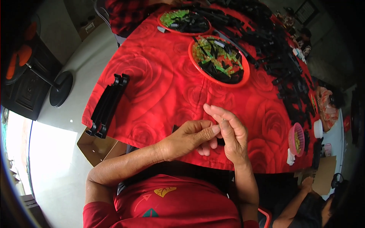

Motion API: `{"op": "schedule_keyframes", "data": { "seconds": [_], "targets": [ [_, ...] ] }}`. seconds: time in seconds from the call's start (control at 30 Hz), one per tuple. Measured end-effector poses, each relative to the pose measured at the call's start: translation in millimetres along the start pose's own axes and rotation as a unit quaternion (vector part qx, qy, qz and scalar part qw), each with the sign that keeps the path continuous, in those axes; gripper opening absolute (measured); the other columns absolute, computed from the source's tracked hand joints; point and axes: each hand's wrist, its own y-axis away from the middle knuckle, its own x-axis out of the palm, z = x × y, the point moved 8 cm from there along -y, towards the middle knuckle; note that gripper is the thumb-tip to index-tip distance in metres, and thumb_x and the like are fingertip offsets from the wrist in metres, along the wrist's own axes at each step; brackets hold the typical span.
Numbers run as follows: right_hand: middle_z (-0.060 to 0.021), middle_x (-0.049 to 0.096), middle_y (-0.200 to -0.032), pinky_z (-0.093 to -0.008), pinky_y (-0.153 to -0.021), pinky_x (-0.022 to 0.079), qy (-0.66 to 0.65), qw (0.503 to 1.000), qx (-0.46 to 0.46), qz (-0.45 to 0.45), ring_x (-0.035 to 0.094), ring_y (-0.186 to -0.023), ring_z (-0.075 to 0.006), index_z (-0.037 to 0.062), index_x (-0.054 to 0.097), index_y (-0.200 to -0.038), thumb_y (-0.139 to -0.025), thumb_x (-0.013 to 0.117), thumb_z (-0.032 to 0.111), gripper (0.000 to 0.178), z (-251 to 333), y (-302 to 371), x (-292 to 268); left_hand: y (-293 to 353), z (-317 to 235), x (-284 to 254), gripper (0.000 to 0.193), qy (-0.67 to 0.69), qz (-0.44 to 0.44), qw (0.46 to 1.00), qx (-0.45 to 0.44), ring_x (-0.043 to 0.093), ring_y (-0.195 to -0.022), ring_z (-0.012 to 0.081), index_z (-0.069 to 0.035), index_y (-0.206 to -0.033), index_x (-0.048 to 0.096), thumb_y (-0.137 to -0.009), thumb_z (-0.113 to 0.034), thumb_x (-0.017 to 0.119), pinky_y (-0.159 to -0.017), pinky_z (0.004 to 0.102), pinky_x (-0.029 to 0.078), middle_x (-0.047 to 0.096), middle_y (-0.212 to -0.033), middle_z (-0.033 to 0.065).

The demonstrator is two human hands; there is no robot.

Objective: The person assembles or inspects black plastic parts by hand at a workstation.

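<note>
My left hand (pixel 192 135) is closed, its thumb and forefinger pinched together against my right hand. A black plastic piece (pixel 220 141) shows beside its fingers, mostly hidden by the hand. My right hand (pixel 232 133) has its thumb against its bent fingers, with a tiny pale spot at the tips, too small to name. Both hands meet over the table's near edge. Left of them lie several long black plastic strips (pixel 108 104) with clip-like ends, side by side.
A red rose-patterned cloth (pixel 152 76) covers the table. Ahead is a red-rimmed bowl (pixel 247 72) of green and black pieces, with a similar bowl (pixel 209 32) beyond. Black strips (pixel 285 72) pile up at right, near a pink basket (pixel 292 140). Other people sit around.
</note>
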Motion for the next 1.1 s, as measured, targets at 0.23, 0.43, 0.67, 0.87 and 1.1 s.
{"op": "schedule_keyframes", "data": {
  "seconds": [0.23,0.43,0.67,0.87,1.1],
  "targets": [
    [-0.007,0.076,-0.108,-0.0309,-0.078,0.054,0.243,0.963,-0.113,0.016,0.066,-0.088,-0.0174,0.0052,0.078,-0.117,-0.095,0.075,0.002,0.022,21.8,-0.4,-12.2,5.6,-23.5,-15.8,0.038,-0.133,-0.019,0.985,0.103,0.058,-0.077,0.008,-0.002,-0.101,0.07,-0.112,-0.036,0.058,-0.07,0.0287,0.051,0.062,-0.082,-0.001],
    [-0.0069,0.076,-0.097,-0.0322,-0.073,0.054,0.312,0.946,-0.088,0.006,0.068,-0.085,-0.0186,0.0039,0.08,-0.107,-0.088,0.079,-0.003,0.02,31.1,10.6,-23.0,14.5,-37.4,-32.0,0.034,-0.393,-0.073,0.912,0.095,0.064,-0.086,0.0155,-0.003,-0.118,0.07,-0.108,-0.035,0.064,-0.074,0.0313,0.052,0.067,-0.095,0.0063],
    [-0.0077,0.076,-0.093,-0.0296,-0.07,0.054,0.259,0.961,0.09,-0.026,0.07,-0.081,-0.0164,0.0017,0.078,-0.101,-0.087,0.081,-0.002,0.015,0.9,44.9,-34.7,34.6,-13.0,-20.6,0.038,-0.672,-0.067,0.713,0.189,0.063,-0.099,0.0325,-0.006,-0.118,0.067,-0.088,-0.025,0.08,-0.087,0.0444,0.056,0.061,-0.105,0.0129],
    [-0.0085,0.075,-0.091,-0.0315,-0.072,0.053,0.37,0.929,0.003,0.035,0.068,-0.078,-0.0191,0.0019,0.08,-0.097,-0.08,0.085,-0.003,0.018,11.0,45.4,-22.3,46.4,-2.0,-10.7,0.042,-0.656,-0.081,0.721,0.209,0.064,-0.094,0.0302,-0.005,-0.119,0.067,-0.085,-0.025,0.082,-0.083,0.0409,0.057,0.062,-0.104,0.0113],
    [-0.0099,0.076,-0.092,-0.0315,-0.071,0.053,0.361,0.932,0.021,0.03,0.068,-0.079,-0.0214,0.0025,0.081,-0.099,-0.079,0.085,-0.003,0.021,9.7,55.0,-25.2,50.6,-0.2,-7.9,0.042,-0.658,-0.089,0.71,0.235,0.064,-0.093,0.0289,-0.005,-0.117,0.069,-0.084,-0.026,0.083,-0.081,0.0407,0.057,0.063,-0.104,0.0104]
  ]
}}
